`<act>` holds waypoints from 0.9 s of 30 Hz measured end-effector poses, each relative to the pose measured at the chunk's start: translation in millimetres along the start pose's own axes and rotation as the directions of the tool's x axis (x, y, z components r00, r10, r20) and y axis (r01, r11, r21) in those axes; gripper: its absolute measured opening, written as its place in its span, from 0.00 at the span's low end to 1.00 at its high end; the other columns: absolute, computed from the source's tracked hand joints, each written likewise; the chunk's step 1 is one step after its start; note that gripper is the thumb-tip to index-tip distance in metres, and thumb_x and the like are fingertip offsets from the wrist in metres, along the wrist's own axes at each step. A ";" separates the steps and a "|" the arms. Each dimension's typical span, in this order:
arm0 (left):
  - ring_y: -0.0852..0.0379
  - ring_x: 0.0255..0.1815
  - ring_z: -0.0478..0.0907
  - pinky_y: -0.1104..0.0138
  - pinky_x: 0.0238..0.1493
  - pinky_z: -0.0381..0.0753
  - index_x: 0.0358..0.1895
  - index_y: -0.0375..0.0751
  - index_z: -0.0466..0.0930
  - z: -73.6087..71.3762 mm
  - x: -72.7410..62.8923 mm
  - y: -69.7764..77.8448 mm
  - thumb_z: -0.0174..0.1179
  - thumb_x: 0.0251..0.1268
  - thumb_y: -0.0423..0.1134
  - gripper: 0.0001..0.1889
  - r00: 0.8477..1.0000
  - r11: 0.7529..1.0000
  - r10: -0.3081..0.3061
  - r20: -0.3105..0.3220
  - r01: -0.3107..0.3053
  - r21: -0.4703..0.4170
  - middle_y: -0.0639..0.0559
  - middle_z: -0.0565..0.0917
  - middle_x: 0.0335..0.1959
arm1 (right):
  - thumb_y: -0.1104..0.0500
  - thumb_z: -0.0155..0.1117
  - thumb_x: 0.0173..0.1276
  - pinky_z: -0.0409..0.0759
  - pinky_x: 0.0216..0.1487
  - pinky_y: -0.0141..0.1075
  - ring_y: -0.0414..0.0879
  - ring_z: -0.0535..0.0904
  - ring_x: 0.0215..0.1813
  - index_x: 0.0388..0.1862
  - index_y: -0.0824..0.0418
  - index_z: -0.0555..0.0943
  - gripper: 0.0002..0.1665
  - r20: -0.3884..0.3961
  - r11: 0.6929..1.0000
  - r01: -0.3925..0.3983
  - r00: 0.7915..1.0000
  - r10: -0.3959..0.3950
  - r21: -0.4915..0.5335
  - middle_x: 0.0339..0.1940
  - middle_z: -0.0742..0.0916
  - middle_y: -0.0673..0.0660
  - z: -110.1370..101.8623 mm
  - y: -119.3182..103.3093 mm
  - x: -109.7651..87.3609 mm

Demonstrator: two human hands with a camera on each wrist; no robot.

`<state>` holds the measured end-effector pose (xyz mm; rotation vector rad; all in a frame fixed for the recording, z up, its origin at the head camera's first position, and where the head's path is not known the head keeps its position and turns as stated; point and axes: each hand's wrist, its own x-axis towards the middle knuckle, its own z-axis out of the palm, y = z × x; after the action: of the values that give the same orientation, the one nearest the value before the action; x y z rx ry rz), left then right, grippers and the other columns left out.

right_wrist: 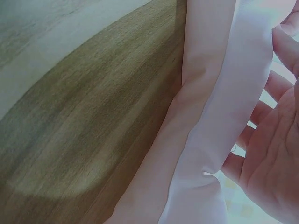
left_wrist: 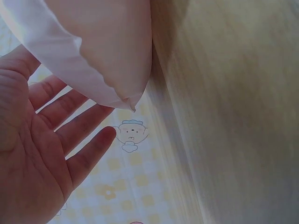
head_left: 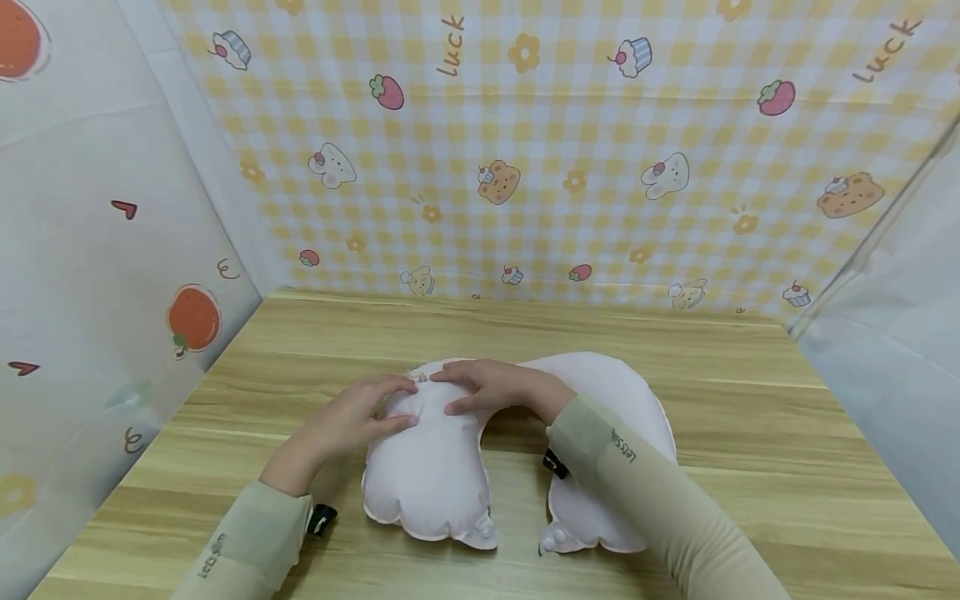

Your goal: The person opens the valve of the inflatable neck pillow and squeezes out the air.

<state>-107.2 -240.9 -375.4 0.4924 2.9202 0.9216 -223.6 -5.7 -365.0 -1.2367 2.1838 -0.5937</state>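
Observation:
A pale pink inflated U-shaped neck pillow (head_left: 429,475) lies on the wooden table, its two ends toward me. Near the top of its left arm is a small clear valve (head_left: 419,377). My left hand (head_left: 345,421) touches the pillow's left edge, fingers loosely bent. From the other side, my right hand (head_left: 498,387) rests across the upper left part, fingertips close to the valve. In the left wrist view, the left hand (left_wrist: 32,144) has spread fingers beside the pillow's seam. The right wrist view has the right hand's fingers (right_wrist: 275,86) against the pillow's side.
Snap buttons (head_left: 553,537) sit on the tips of the pillow's ends. The wooden table (head_left: 787,467) runs back to a yellow checked cloth wall (head_left: 570,225). White printed sheets (head_left: 97,275) stand at the sides. A black wrist device (head_left: 322,520) is strapped at the left cuff.

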 end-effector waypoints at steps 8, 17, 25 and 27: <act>0.43 0.65 0.76 0.45 0.65 0.75 0.60 0.43 0.78 3.1 0.2 -1.6 0.64 0.67 0.49 0.23 1.000 1.000 0.010 0.004 -0.010 0.016 0.44 0.82 0.61 | 0.48 0.62 0.72 0.54 0.81 0.50 0.54 0.56 0.81 0.77 0.52 0.66 0.36 0.008 1.000 -0.022 1.000 0.022 0.007 0.80 0.64 0.58 0.6 -0.3 0.0; 0.44 0.64 0.77 0.46 0.64 0.75 0.59 0.43 0.79 3.1 -0.4 -1.2 0.65 0.66 0.49 0.22 1.000 1.000 -0.002 0.006 0.002 0.013 0.45 0.82 0.60 | 0.48 0.62 0.72 0.53 0.81 0.50 0.53 0.54 0.82 0.76 0.49 0.66 0.35 0.012 0.999 -0.048 0.999 0.047 0.025 0.81 0.62 0.57 3.0 0.8 0.6; 0.43 0.63 0.77 0.46 0.64 0.75 0.59 0.42 0.79 3.4 0.5 -1.8 0.66 0.65 0.48 0.22 1.000 1.000 -0.003 0.016 0.003 0.011 0.45 0.82 0.60 | 0.49 0.62 0.73 0.52 0.81 0.50 0.53 0.54 0.82 0.76 0.51 0.66 0.35 0.019 0.999 -0.035 0.999 0.034 0.025 0.81 0.62 0.58 4.6 3.5 3.2; 0.43 0.64 0.77 0.46 0.65 0.75 0.59 0.42 0.79 3.7 0.6 -2.5 0.66 0.65 0.48 0.22 1.000 1.000 -0.008 0.017 0.008 0.007 0.45 0.82 0.60 | 0.49 0.62 0.73 0.53 0.81 0.50 0.54 0.54 0.82 0.77 0.51 0.66 0.36 0.022 0.999 -0.037 0.999 0.037 0.027 0.81 0.62 0.58 4.7 3.8 3.7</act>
<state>-108.0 -240.5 -379.8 0.4869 2.9087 0.9018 -224.5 -7.6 -371.8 -1.1808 2.1693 -0.5908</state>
